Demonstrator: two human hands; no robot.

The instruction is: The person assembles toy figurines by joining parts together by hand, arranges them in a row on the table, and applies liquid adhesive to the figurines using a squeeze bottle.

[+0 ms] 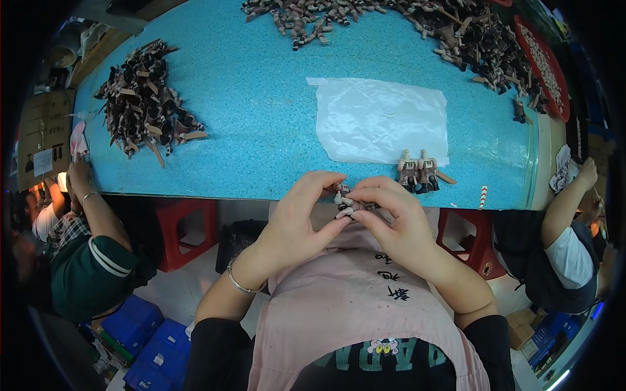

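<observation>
My left hand (306, 210) and my right hand (394, 210) meet just off the near edge of the blue table, both closed on one small toy figure (344, 201). Pale and brown parts of it show between the fingertips; the rest is hidden by the fingers. To the right of my right hand, two small brown-and-beige figures (417, 172) lie side by side, at the near right corner of a white plastic sheet (385, 120). A tan sliver-shaped piece (447, 177) lies beside them.
A pile of dark figures (143, 98) covers the table's left; larger heaps (473, 42) line the far side. A red tray (542, 65) of small pale pieces stands far right. Red stools (188, 231) are under the edge. Co-workers' arms (104, 212) show at both sides, blue crates (156, 355) on the floor.
</observation>
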